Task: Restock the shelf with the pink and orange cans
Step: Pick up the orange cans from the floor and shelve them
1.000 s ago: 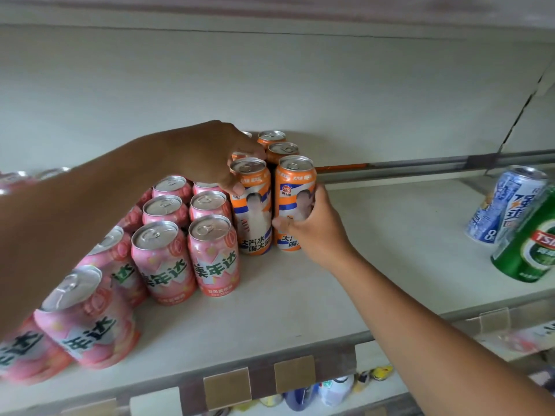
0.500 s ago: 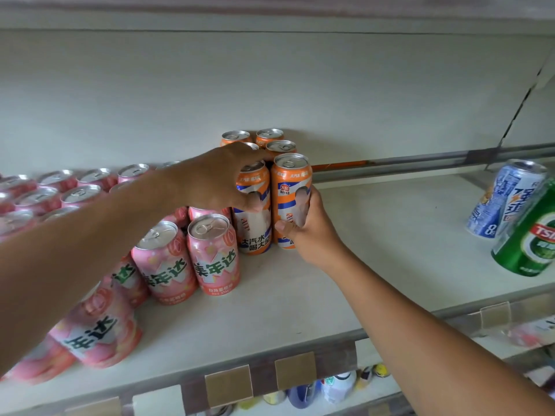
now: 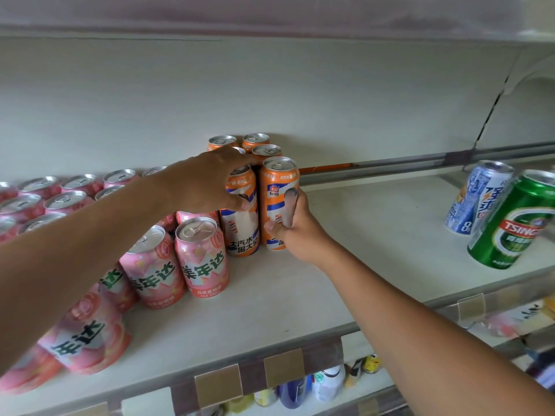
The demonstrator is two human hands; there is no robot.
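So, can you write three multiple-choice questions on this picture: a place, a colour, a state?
1. The pink cans stand A. right of the orange cans B. left of them C. on top of them
2. The can farthest right on the shelf is A. green B. yellow C. black
3. The right hand A. lies flat B. hangs free C. grips the front right orange can

Answers: 1 B, the pink group fills the left side; 2 A, the green can stands beside a blue and white can; 3 C, its fingers curl round that can.
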